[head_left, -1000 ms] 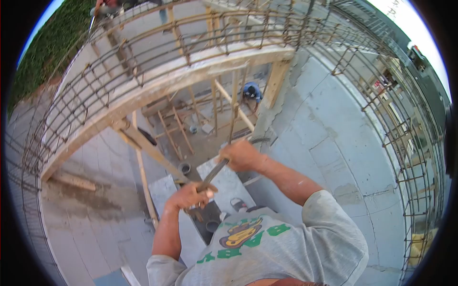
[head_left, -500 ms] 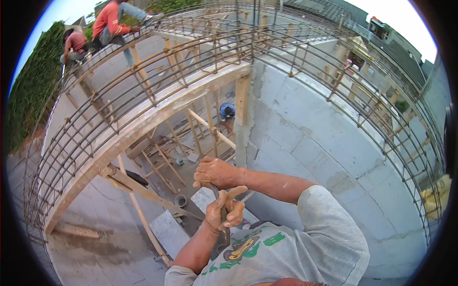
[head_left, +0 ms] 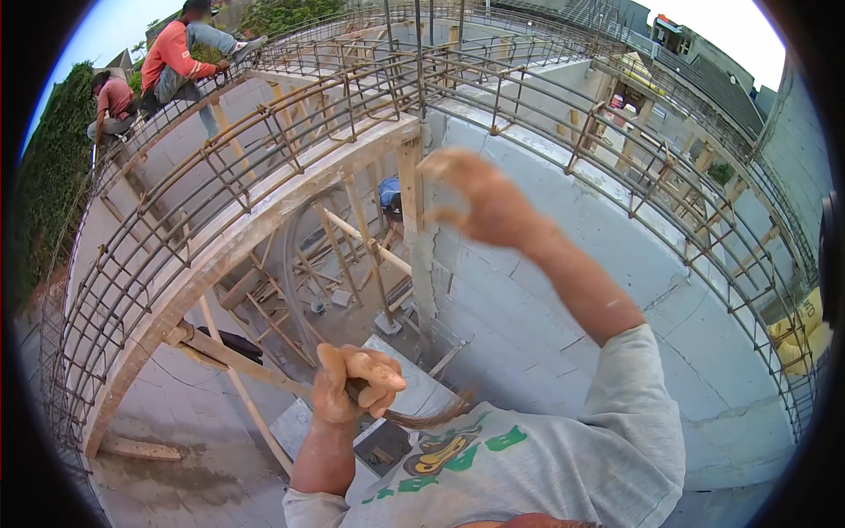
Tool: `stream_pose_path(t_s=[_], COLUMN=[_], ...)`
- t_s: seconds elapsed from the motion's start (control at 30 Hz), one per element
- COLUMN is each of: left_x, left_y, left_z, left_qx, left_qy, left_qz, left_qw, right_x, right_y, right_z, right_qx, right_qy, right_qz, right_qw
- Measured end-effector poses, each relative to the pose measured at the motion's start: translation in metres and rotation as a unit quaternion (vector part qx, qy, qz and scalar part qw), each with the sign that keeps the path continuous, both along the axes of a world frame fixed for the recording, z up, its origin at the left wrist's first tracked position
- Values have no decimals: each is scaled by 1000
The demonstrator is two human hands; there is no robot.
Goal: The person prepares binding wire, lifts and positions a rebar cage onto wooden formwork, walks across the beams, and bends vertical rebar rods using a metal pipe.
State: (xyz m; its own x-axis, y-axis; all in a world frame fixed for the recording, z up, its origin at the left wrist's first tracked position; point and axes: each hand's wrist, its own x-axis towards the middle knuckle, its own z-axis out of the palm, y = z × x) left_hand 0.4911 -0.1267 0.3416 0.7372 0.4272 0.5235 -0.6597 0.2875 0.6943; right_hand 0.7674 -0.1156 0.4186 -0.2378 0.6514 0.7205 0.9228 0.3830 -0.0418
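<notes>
My left hand (head_left: 359,383), low and near my chest, is closed around a bundle of thin dark wire (head_left: 431,417). The bundle's brownish, frayed-looking end sticks out to the right, in front of my grey shirt. My right hand (head_left: 482,195) is raised in front of the block wall, near the top of a wooden post. Motion blurs it, but the thumb and fingers show a gap with nothing visible between them. A faint blurred arc rises from near my left hand; I cannot make out what it is.
Rebar cages (head_left: 255,167) run along the wall tops and a wooden form beam (head_left: 264,224). Grey block walls (head_left: 563,290) enclose a lower floor with timber props (head_left: 339,251). One person (head_left: 389,195) bends below; two others (head_left: 172,66) sit on the far-left wall.
My right hand has let go of the wire bundle and swung up and to the right. My left hand has shifted left, keeping the bundle, which now points right. The view has shifted slightly.
</notes>
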Motion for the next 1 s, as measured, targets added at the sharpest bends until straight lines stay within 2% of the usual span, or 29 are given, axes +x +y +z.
stream_pose_path(t_s=[0.03,0.07,0.1,0.17,0.27,0.33,0.4,0.43,0.5,0.6,0.7,0.73,0.83,0.93,1.0], left_x=[2,7,15,35,75,95,109,113,117,122,118,116,98,84,71], left_y=[-3,-6,-9,-15,-19,-25,-27,-24,-13,-1,8,17,34,44,59], left_z=[12,26,35,47,52,53,56,58,61,80,88,86,93,112,127], left_qx=[40,83,121,198,239,227,197,223,269,348,329,329,319,189,152], left_qy=[-5,-3,-1,2,-4,16,25,21,12,-38,5,17,68,81,112], left_qz=[40,40,43,45,29,92,168,235,366,455,504,541,574,562,593], left_qw=[998,996,992,979,971,970,966,946,891,818,799,774,751,801,783], right_x=[31,55,81,118,157,176,194,201,206,210,209,209,209,212,211], right_y=[0,-8,-13,-29,-45,-52,-49,-50,-52,-53,-56,-57,-56,-55,-54], right_z=[11,32,45,70,85,91,90,90,94,91,86,86,87,95,95], right_qx=[46,26,61,45,13,-28,-96,-130,-161,-189,-176,-172,-171,-197,-190], right_qy=[-26,12,-34,-16,-37,-49,-9,13,32,57,81,78,80,88,95], right_qz=[-76,-129,-218,-332,-463,-524,-549,-561,-538,-494,-490,-489,-484,-476,-478], right_qw=[996,991,974,942,885,850,830,818,827,847,850,851,854,853,852])
